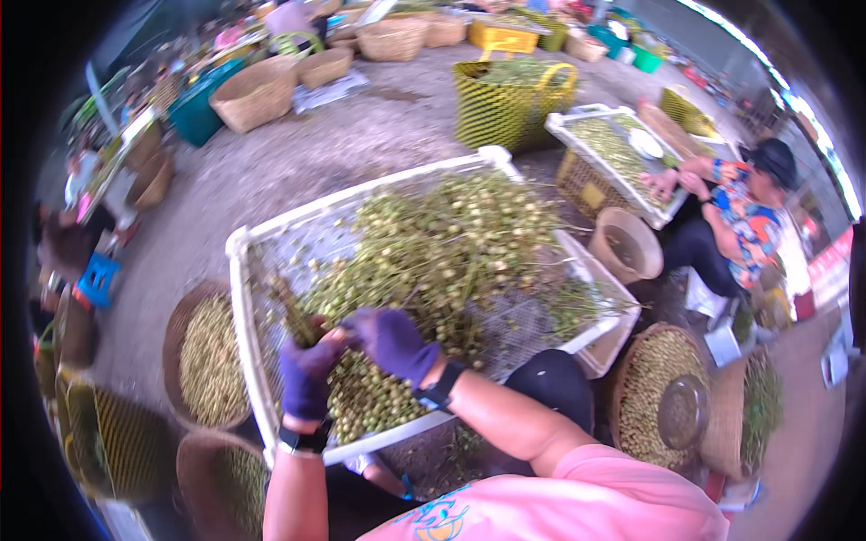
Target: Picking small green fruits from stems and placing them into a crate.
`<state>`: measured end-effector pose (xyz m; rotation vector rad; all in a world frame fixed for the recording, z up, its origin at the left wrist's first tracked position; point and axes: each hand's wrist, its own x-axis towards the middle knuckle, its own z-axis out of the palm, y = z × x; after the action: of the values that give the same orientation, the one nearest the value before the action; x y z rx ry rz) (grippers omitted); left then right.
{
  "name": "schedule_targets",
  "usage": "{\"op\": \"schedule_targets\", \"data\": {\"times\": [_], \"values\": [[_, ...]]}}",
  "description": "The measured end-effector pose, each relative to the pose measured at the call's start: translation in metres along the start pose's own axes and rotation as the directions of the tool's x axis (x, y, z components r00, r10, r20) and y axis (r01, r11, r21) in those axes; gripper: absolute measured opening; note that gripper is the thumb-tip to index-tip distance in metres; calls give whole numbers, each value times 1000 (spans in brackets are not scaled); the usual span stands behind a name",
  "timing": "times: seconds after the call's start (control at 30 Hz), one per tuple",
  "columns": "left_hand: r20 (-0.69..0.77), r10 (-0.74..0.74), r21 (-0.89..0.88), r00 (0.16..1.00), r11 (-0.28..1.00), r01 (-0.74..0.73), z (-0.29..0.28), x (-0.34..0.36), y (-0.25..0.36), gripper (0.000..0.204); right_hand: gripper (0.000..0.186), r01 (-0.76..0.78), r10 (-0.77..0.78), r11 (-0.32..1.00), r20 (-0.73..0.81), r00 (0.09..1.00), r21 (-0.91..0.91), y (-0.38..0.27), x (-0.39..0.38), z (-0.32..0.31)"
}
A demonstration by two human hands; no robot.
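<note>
A white plastic tray lies in front of me, heaped with thin stems bearing round pale green pods. In a purple glove, my left hand is closed around a small bunch of stems that sticks up from its fist. My right hand, gloved the same way, reaches across to meet it, its fingertips drawn together close to the left fingers. Whatever those right fingers pinch is too small and blurred to make out. Loose round pods lie under both hands at the tray's near side.
Baskets of loose pods stand at my left, and another round basket at my right. A co-worker sits at a second tray. Beyond my tray stands a yellow-and-black woven basket.
</note>
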<state>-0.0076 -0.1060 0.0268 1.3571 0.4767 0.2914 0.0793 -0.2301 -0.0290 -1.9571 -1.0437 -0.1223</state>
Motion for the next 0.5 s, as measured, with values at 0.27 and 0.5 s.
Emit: {"op": "schedule_targets", "data": {"times": [0.27,0.5], "values": [[-6,194,187,981,964,-190,-20,18,-28,6,9,84,-107,888,-26,994,-453,-5,-13,3],[-55,195,214,979,960,-179,-13,27,-28,7,10,-12,81,851,109,991,-525,24,-20,10]]}}
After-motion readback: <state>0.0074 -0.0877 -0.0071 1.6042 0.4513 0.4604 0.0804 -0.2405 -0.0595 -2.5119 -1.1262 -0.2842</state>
